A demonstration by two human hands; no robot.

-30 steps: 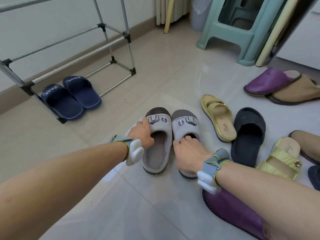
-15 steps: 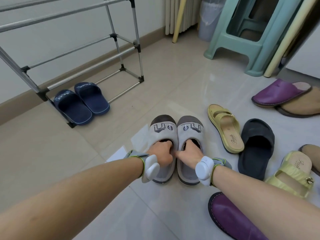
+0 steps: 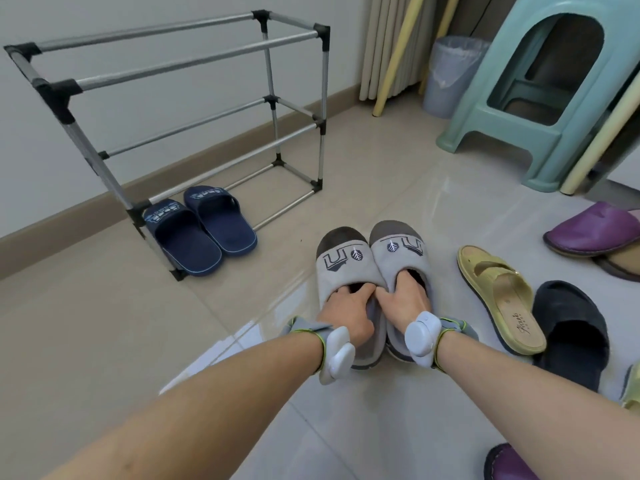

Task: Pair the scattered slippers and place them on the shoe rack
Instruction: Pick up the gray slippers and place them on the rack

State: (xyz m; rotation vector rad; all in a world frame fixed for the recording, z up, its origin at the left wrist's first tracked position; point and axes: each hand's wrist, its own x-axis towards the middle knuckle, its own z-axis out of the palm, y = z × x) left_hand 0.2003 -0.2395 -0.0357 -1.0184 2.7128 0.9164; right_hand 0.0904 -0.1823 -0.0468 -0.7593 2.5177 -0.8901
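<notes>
Two grey slippers lie side by side on the floor, toes pointing away from me. My left hand (image 3: pixel 349 308) grips the left grey slipper (image 3: pixel 341 261) with its fingers tucked into the opening. In the same way my right hand (image 3: pixel 403 297) grips the right grey slipper (image 3: pixel 401 249). The metal shoe rack (image 3: pixel 194 67) stands at the left against the wall, and a pair of navy slides (image 3: pixel 204 226) sits at its bottom left end.
To the right lie a yellow sandal (image 3: pixel 498 296), a black slipper (image 3: pixel 571 332), a purple slipper (image 3: pixel 595 228) over a brown one, and another purple slipper (image 3: pixel 509 462) by my right forearm. A green plastic stool (image 3: pixel 540 109) and a bin (image 3: pixel 450 74) stand at the back.
Both hands have moved from the slippers' sides into their openings and now grip them. The two slippers are drawn close together, and the view has tilted up towards the rack.
</notes>
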